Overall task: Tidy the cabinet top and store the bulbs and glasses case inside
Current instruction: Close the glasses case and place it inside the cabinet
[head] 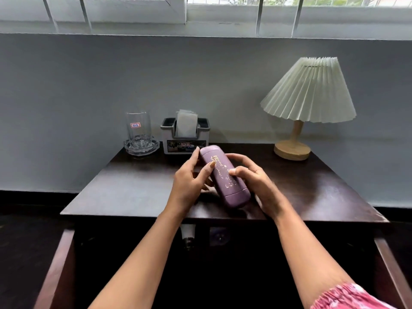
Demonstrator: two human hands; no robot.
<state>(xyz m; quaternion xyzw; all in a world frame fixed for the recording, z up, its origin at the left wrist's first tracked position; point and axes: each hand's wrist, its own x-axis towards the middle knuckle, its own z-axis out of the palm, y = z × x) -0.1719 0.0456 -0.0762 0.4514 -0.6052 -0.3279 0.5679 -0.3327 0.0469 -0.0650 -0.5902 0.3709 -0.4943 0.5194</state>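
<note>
A purple glasses case [223, 176] with gold lettering is held slanted just above the dark wooden cabinet top [124, 188]. My left hand [190, 181] grips its left side, thumb on top. Its right side is clasped by my right hand [252, 177], thumb on the lid. Below the front edge the cabinet stands open, and a white bulb [188, 234] lies inside in the dark, its metal base toward me. Beside it is a dim purplish object [219, 237] I cannot identify.
At the back left a drinking glass [138, 128] stands in a glass ashtray [141, 148]. A tissue holder [185, 136] sits next to it. A pleated-shade lamp [308, 103] stands at the back right. Open cabinet doors [59, 264] flank both sides.
</note>
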